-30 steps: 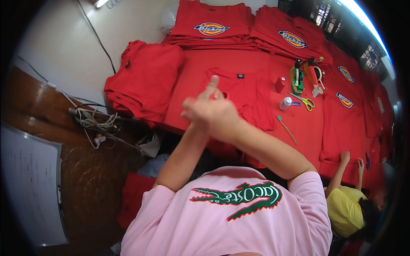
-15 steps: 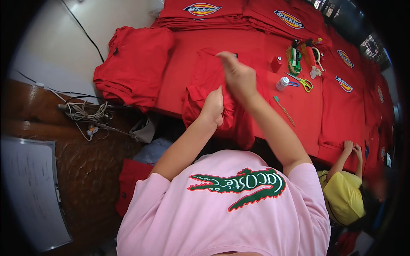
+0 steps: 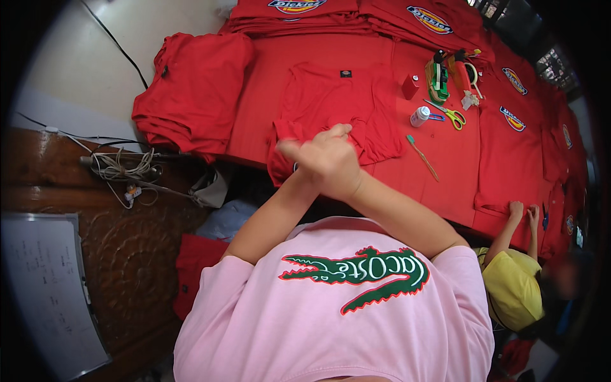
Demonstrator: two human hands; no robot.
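A red T-shirt (image 3: 318,95) lies spread in front of me, its neck with a dark label at the far side and its near part bunched into folds. My right hand (image 3: 334,164) crosses over my left at the near edge of this T-shirt, its back turned up. Motion blurs part of it, and its grip does not show. Beneath it, my left hand (image 3: 308,179) is mostly covered, close to the bunched cloth. Whether its fingers hold the fabric is hidden.
Folded red shirts (image 3: 191,89) are piled left of the T-shirt, with more stacks behind. To the right lie yellow-handled scissors (image 3: 456,118), a white bottle (image 3: 420,116), a toothbrush (image 3: 422,158), a green tape dispenser (image 3: 438,83) and a red box (image 3: 410,86). A co-worker in yellow (image 3: 512,286) handles cloth.
My right hand has swung down and left, from above the T-shirt to across my left hand. The T-shirt's neck and label, partly covered before, now lie uncovered and flatter.
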